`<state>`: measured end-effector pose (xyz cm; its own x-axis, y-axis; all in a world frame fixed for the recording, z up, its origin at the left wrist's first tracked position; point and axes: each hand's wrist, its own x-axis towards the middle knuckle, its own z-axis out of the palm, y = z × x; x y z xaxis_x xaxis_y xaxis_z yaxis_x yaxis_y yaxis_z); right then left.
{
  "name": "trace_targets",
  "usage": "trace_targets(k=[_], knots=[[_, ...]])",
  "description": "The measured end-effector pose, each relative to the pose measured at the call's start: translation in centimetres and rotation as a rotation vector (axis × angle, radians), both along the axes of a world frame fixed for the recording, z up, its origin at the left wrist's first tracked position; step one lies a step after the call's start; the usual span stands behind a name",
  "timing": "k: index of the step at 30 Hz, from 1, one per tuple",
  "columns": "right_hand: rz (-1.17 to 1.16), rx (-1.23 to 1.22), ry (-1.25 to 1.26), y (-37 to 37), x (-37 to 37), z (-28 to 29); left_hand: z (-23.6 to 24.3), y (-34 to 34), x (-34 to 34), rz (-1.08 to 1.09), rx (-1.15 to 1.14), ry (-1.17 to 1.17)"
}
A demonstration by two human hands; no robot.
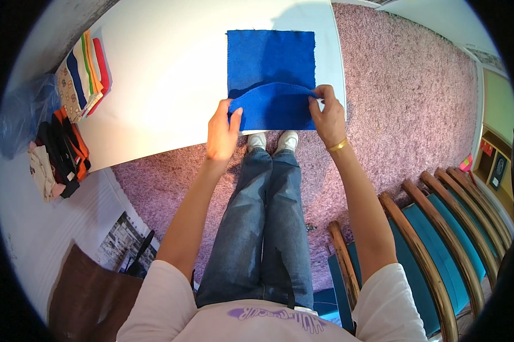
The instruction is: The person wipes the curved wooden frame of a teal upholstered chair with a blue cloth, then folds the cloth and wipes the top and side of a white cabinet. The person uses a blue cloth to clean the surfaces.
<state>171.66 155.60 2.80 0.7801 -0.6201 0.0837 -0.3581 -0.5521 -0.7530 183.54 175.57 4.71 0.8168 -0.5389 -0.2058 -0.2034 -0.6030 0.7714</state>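
Note:
A blue cloth (271,57) lies on the white table (160,68) near its right end, with its near portion raised in a curved band between my hands. My left hand (224,125) pinches this band at its left side. At its right side, my right hand (326,114), with a gold bracelet on the wrist, grips the upper corner between thumb and fingers. The band's lower edge reaches the table's front edge, just above my white shoes.
Folded colourful fabrics (83,74), dark and orange cloths (66,148) and blue plastic (23,114) lie at the left. Pink carpet (405,97) surrounds the table. A wooden-framed teal seat (433,239) is at the lower right, a low shelf (496,165) behind it.

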Motion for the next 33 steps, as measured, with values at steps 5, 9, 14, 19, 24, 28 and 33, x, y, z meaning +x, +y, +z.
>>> trace_targets(k=[5,9,14,19,24,28,33], knots=[[-0.155,0.33,0.039,-1.3,1.4,4.2,4.7,-1.9,2.4,0.041,-0.015,0.196],[-0.185,0.299,0.025,-3.9,6.2,4.2,2.9,-5.4,7.7,0.054,-0.132,0.147],[-0.261,0.151,0.23,-4.7,7.2,-0.9,-1.8,-6.5,9.8,0.051,0.223,0.143],[-0.256,0.105,0.256,-2.9,3.9,-1.9,-2.2,-3.0,7.4,0.07,0.145,0.251],[-0.287,0.137,0.297,-1.4,1.3,-1.8,-2.8,-0.5,4.5,0.079,0.167,0.292],[-0.201,-0.066,0.599,0.6,0.2,-0.5,-2.5,-0.1,2.7,0.119,0.172,0.309],[-0.303,0.288,0.381,0.7,-1.6,-1.2,-2.6,0.8,1.4,0.263,0.042,0.257]])
